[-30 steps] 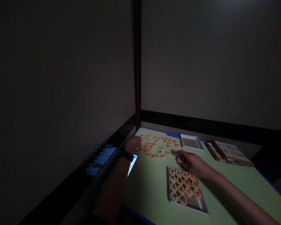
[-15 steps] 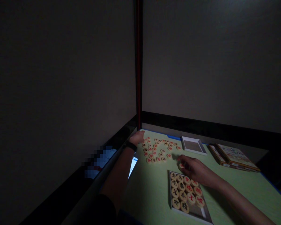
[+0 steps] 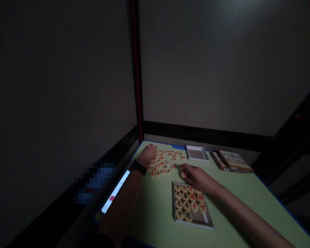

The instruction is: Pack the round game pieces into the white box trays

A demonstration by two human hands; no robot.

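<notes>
A Chinese chess piece point(image 3: 183, 175) with a red character is pinched in the fingertips of my right hand point(image 3: 197, 177), just beyond a shallow open box point(image 3: 175, 203). Inside the box, round wooden pieces point(image 3: 186, 206) with black and red characters lie in rows, and its near right corner shows bare floor. My left hand point(image 3: 148, 154), a dark band around its wrist, is curled at the left edge of the loose Chinese chess pieces point(image 3: 162, 171) spread on the table. Its fingertips are hidden, so I cannot see what they hold.
An empty white box lid or tray point(image 3: 197, 154) lies at the table's back edge. Right of it are flat, patterned boxes point(image 3: 234, 160) stacked together. A lit phone point(image 3: 116, 192) lies along the left edge of the green table point(image 3: 229, 186). Walls close off the back and left.
The view has swung right. My left hand has drawn back from the far corner toward the loose pieces, its fingers curling, and more of the phone shows. My right hand keeps the piece near the box.
</notes>
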